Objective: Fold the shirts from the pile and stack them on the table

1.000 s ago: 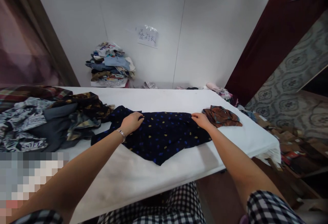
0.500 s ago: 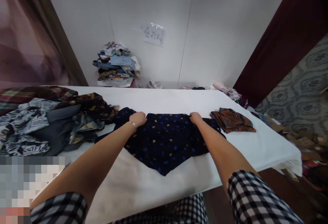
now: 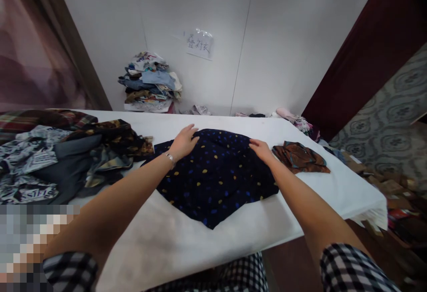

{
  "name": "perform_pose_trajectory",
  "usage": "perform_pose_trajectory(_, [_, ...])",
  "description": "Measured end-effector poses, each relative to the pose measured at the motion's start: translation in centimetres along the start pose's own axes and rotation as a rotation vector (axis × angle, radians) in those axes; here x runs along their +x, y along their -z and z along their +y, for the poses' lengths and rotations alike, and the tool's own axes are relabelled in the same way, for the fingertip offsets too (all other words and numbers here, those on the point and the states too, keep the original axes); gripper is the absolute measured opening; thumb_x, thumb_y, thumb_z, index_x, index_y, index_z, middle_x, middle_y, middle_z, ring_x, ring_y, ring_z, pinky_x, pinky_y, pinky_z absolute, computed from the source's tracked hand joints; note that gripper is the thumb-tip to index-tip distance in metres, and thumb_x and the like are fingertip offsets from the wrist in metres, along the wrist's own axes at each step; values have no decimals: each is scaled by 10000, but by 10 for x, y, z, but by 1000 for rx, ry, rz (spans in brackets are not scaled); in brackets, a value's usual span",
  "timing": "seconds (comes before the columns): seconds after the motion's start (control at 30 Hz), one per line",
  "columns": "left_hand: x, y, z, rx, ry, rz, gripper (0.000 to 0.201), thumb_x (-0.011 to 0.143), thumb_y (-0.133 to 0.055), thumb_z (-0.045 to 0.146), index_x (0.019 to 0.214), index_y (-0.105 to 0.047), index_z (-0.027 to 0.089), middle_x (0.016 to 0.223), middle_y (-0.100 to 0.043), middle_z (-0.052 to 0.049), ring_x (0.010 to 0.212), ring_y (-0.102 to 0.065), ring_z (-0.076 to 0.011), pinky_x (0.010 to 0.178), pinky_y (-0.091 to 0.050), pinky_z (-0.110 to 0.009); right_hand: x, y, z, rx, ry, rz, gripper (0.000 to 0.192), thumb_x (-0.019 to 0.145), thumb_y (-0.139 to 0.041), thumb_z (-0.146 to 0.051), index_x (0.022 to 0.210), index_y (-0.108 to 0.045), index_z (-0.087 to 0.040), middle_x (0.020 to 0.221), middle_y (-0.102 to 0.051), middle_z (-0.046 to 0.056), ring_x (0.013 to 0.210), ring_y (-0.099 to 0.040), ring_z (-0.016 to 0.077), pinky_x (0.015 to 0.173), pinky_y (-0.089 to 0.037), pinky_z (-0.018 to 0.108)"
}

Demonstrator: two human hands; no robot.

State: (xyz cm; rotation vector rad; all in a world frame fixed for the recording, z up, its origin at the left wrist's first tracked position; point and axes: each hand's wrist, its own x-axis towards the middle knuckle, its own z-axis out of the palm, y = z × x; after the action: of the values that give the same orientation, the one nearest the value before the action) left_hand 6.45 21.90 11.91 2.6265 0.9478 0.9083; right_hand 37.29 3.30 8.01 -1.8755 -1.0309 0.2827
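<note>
Navy dotted shirt (image 3: 213, 176): left hand (image 3: 184, 140) at eleven o'clock and right hand (image 3: 262, 149) at two press flat, fingers spread; smooth outward evenly.

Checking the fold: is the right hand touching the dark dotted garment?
Touching. The head view shows the right hand lying flat on the dark dotted garment, no gap visible.

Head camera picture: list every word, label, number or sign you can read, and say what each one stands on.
"叠衬衣", handwritten, on the paper sign taped to the white wall.
Large pale letters on the black-and-white printed cloth at the table's left end: cut off by folds, not readable.
Stack of clothes by the wall: prints too small to read.
Dark dotted shirt under both hands: no writing.
</note>
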Motion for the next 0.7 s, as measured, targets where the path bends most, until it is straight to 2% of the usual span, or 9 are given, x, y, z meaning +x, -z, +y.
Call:
perform_pose_trajectory(0.07, [-37, 3, -6, 19, -96, -48, 407, 889, -453, 375, 1174, -646, 158, 1344, -591, -133, 1255, -524, -267, 1098, -394, -439, -39, 4, 6, -33, 91, -97, 300, 790, -623, -310, 1053, -722, -206, 1080, -732, 76, 1043, -667, 240, 1002, -474, 448])
perform_pose_trajectory(0.13, [-75, 12, -11, 37, -175, -85, 371, 914, -428, 403, 1055, -684, 175, 1164, -677, -118, 1106, -606, -254, 1015, -466, -426, -83, 8, 7, -65, 189, -174, 278, 828, -602, -350, 1037, -730, -218, 1066, -736, 72, 1020, -676, 235, 963, -505, 434])
perform_pose_trajectory(0.23, [-129, 25, -14, 36, -214, -177, 375, 942, -397, 425, 963, -696, 199, 965, -707, -81, 923, -654, -216, 863, -537, -365, -150, 8, -2, -100, 366, -343, 317, 878, -569, -336, 1147, -690, -220, 1134, -712, 87, 1062, -657, 227, 971, -500, 425])
perform_pose_trajectory(0.33, [-168, 27, -18, 26, -255, -264, 329, 915, -464, 425, 1042, -699, 233, 1012, -717, -69, 951, -665, -216, 858, -548, -348, -198, -7, -18, -188, 575, -486, 458, 860, -612, -285, 1314, -583, -229, 1298, -627, 103, 1229, -555, 243, 1061, -421, 450])
perform_pose_trajectory(0.43, [-183, 21, -27, 75, -281, -324, 390, 849, -546, 363, 1206, -655, 247, 1227, -667, -90, 1107, -628, -256, 944, -528, -388, -219, -34, -35, -319, 655, -552, 585, 853, -605, -211, 1419, -464, -249, 1399, -545, 104, 1309, -471, 244, 1116, -331, 481])
perform_pose_trajectory(0.47, [-183, 19, -31, 95, -284, -334, 427, 829, -549, 324, 1240, -638, 248, 1282, -640, -93, 1157, -605, -267, 973, -513, -405, -220, -43, -39, -357, 657, -554, 592, 854, -591, -184, 1426, -453, -248, 1378, -561, 106, 1285, -489, 238, 1111, -328, 480])
perform_pose_trajectory(0.53, [-180, 18, -37, 123, -287, -351, 491, 791, -532, 252, 1273, -618, 246, 1339, -605, -91, 1226, -562, -278, 1022, -481, -428, -219, -56, -45, -404, 665, -558, 522, 850, -556, -119, 1360, -529, -228, 1224, -654, 101, 1156, -571, 217, 1066, -371, 449])
perform_pose_trajectory(0.63, [-175, 23, -41, 126, -278, -390, 520, 760, -523, 235, 1271, -623, 231, 1347, -602, -94, 1250, -547, -279, 1048, -461, -430, -214, -59, -46, -366, 706, -522, 390, 830, -506, -42, 1149, -671, -194, 979, -712, 74, 950, -635, 180, 993, -421, 396])
perform_pose_trajectory(0.7, [-178, 29, -40, 114, -265, -407, 502, 775, -532, 289, 1264, -628, 228, 1348, -603, -99, 1253, -546, -286, 1050, -458, -433, -214, -50, -42, -277, 748, -441, 378, 834, -483, -41, 1116, -678, -199, 1002, -712, 73, 953, -639, 176, 1001, -416, 402])
